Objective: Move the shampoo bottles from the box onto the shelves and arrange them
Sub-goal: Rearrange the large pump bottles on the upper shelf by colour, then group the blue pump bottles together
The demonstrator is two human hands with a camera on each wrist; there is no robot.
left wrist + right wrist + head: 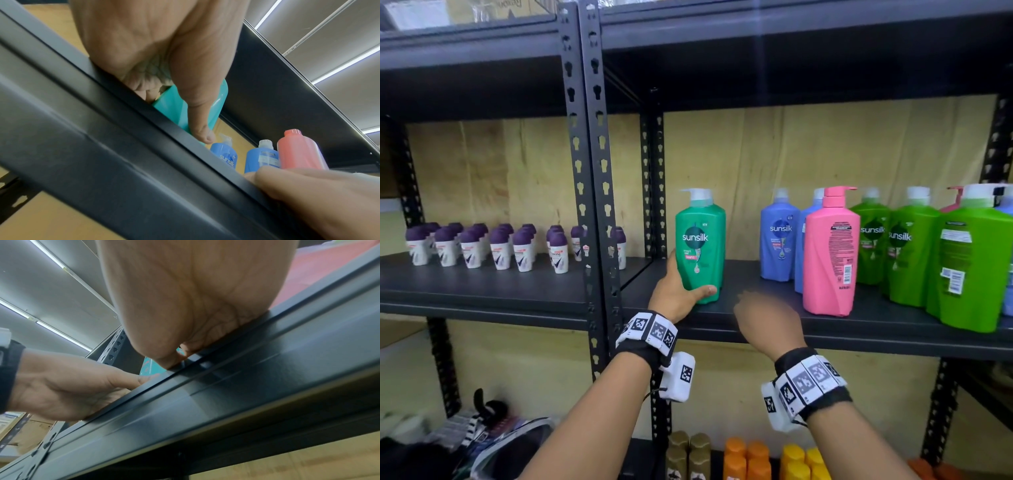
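A teal-green Sunsilk pump bottle (700, 246) stands upright on the dark shelf (756, 330), just right of the upright post. My left hand (681, 286) grips its lower part, thumb across the front and fingers round its left side. The left wrist view shows that thumb on the teal bottle (176, 110). My right hand (763, 318) is blurred, hovers over the shelf's front edge right of the bottle and holds nothing, its fingers loosely bent. Further right on this shelf stand blue bottles (779, 240), a pink bottle (830, 260) and green bottles (909, 253). The box is out of view.
Small purple-capped roll-ons (500, 246) fill the shelf bay to the left, beyond the black post (589, 171). Bare shelf lies between the teal bottle and the blue ones. Gold, orange and yellow bottles (750, 459) stand on the shelf below.
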